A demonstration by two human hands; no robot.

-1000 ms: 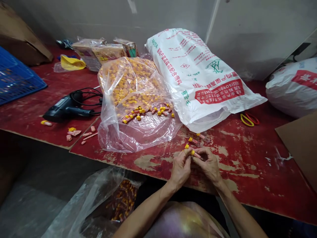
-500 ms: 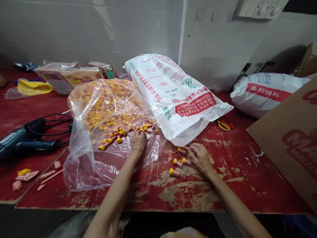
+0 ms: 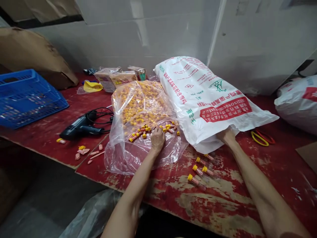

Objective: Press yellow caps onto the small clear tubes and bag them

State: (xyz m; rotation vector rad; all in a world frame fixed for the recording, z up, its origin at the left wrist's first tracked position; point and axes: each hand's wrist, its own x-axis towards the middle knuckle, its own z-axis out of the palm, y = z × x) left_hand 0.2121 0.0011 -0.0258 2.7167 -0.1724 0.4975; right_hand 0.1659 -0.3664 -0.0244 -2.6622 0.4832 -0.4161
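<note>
My left hand [image 3: 158, 138] rests at the open mouth of a clear plastic bag [image 3: 116, 155] full of small yellow-capped tubes [image 3: 141, 99]. Its fingers are curled among the tubes at the bag's front; what they hold, if anything, is too small to tell. My right hand [image 3: 227, 135] reaches into the mouth of a white woven sack [image 3: 198, 89] with red and green print, and its fingers are hidden inside. Several yellow-capped tubes [image 3: 198, 170] with pink contents lie loose on the red table between my two arms.
A black heat gun [image 3: 79, 125] with a coiled cord lies left of the clear bag, near scattered pink pieces [image 3: 83, 151]. A blue crate [image 3: 29, 99] stands far left. Packaged boxes [image 3: 121, 77] stand behind. Yellow and red scissors [image 3: 260, 138] and another white sack [image 3: 297, 102] are at right.
The view has turned left, bringing the blue crate into sight. My right hand has moved from the loose tubes into the white sack's mouth. My left hand stays at the clear bag.
</note>
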